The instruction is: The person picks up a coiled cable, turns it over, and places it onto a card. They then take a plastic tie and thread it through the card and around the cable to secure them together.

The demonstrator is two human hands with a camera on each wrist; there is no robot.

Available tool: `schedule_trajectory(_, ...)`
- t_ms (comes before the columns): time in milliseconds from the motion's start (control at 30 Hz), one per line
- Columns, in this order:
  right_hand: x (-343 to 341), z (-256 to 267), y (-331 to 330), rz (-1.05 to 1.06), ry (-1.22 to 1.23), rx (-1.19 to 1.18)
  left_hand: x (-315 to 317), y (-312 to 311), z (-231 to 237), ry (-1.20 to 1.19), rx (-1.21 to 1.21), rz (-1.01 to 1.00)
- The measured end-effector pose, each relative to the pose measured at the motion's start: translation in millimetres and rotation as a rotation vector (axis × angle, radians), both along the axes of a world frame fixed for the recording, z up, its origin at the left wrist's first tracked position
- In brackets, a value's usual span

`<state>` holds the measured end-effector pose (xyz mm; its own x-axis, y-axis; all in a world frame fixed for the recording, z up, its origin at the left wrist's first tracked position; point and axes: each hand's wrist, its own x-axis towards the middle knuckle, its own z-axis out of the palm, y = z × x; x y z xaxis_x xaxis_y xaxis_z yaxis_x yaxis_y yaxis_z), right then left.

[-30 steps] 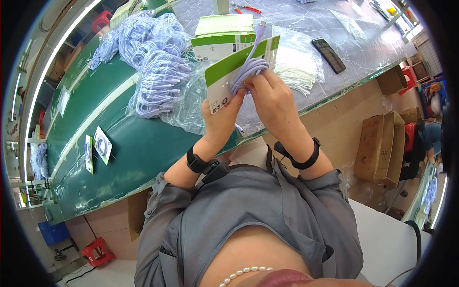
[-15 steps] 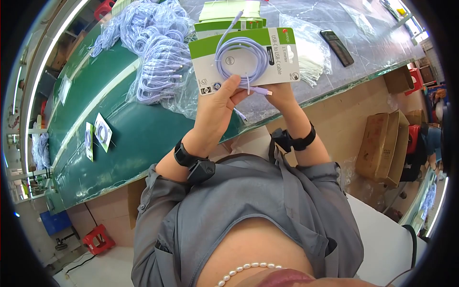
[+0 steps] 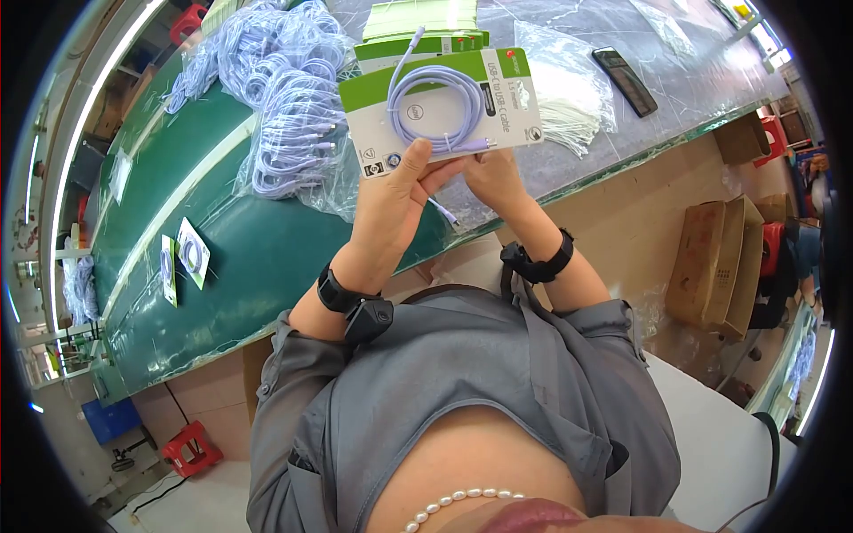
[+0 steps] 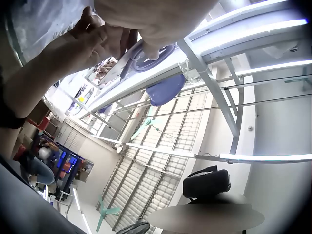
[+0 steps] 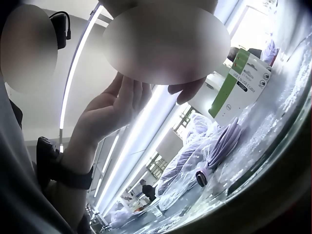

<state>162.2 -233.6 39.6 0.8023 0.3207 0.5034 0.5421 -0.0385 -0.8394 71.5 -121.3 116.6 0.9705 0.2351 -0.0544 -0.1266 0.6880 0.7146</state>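
Note:
A green-and-white USB-C cable card point(image 3: 515, 115) is raised above the table, its printed front facing up. A lavender cable point(image 3: 474, 105) lies coiled on its front, one plug sticking up past the top edge, the other along the lower edge. My left hand point(image 3: 389, 204) grips the card's lower edge, thumb on the front and fingers behind. My right hand point(image 3: 496, 182) is at the lower edge beside the left fingertips, fingers bent and partly behind the card; I cannot tell what they hold. In the left wrist view the right hand point(image 4: 92, 41) works close to the left.
Behind the card stands a stack of cards point(image 3: 422, 22). Bundled lavender cables point(image 3: 298, 133) in plastic lie left of it. White ties point(image 3: 569, 115) and a phone point(image 3: 625, 82) lie to the right. Two carded cables point(image 3: 191, 253) rest on the green table surface point(image 3: 258, 266).
The card turned from a steep tilt to face up, then shifted slightly left. My right hand went from the front of the coil to the card's lower edge. The left kept its grip.

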Motion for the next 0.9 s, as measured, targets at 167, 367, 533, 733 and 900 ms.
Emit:
schedule_trajectory(167,-3.7,12.9,-1.9,0.117,0.067,0.161,0.4,1.0,-9.1,0.019,-0.006,-0.032)
schedule_trajectory(367,7.6,5.5,-3.7,0.107,0.25,0.11,5.9,5.9,-16.9,-0.015,0.033,0.035)
schedule_trajectory(533,-2.8,26.0,-8.6,0.439,0.652,0.656,2.0,9.9,-32.0,-0.11,0.053,-0.055)
schedule_trajectory(733,26.4,46.9,-46.3,0.492,0.77,0.367,-1.4,50.1,-15.1,-0.04,-0.081,-0.239)
schedule_trajectory(900,38.5,49.7,-49.6,0.632,0.711,0.174,0.3,64.2,-26.2,0.042,0.222,-0.32)
